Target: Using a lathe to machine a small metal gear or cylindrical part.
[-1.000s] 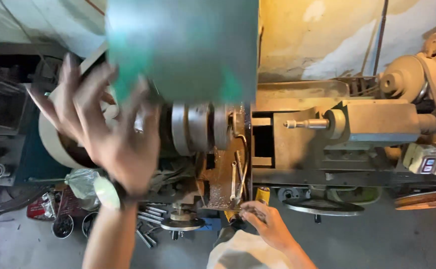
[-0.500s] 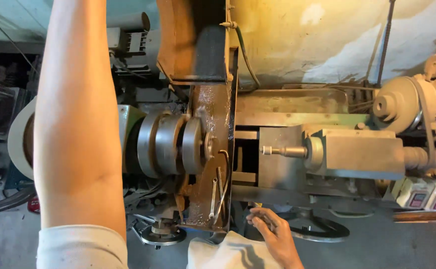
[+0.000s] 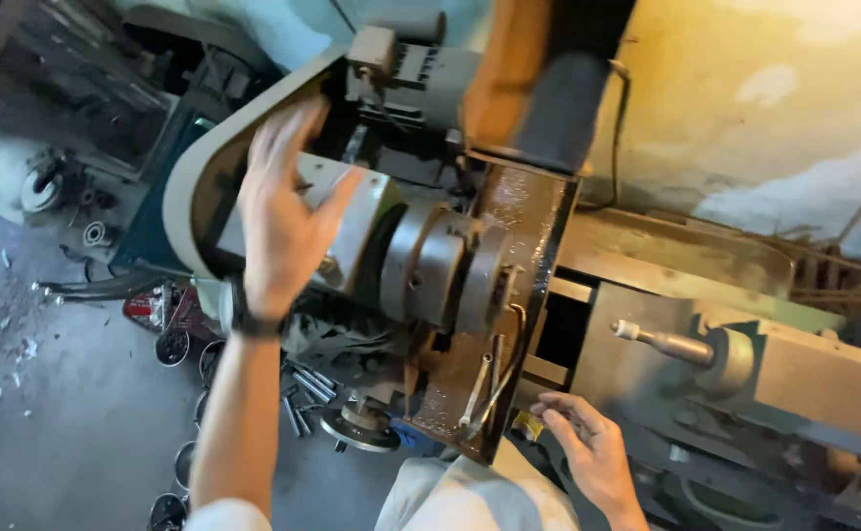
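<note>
My left hand [image 3: 288, 211] was up in front of the lathe head, fingers spread and grip released, palm hovering just over the grey housing [image 3: 352, 231] beside the chuck [image 3: 440, 265]. Couldn't tell if the fingertips actually touched the metal or just floated near it. A dark band sat on that wrist.

The chuck was dead centre, a stack of grey discs, butting up against the rusty brown plate [image 3: 509, 295] that ran from the top of the lathe down toward my lap. A couple of thin rods hung along the plate's lower edge.

My right hand [image 3: 588, 452] was low, by the plate's bottom corner, fingers loosely curled and not clenched on anything I could make out, fingertips right next to a small yellow tag [image 3: 527, 425]. Too small to tell what kind of thing that was.

Off to the right the tailstock [image 3: 735, 364] pointed its centre pin back at the chuck, well apart from it. The motor [image 3: 420, 64] sat up top behind everything.

Down on the floor [image 3: 66, 413], left of my arm, was a flat red packet [image 3: 150, 307], some small round tins and a scatter of bolts [image 3: 302, 388], plus a handwheel [image 3: 361, 425] near my knee.
</note>
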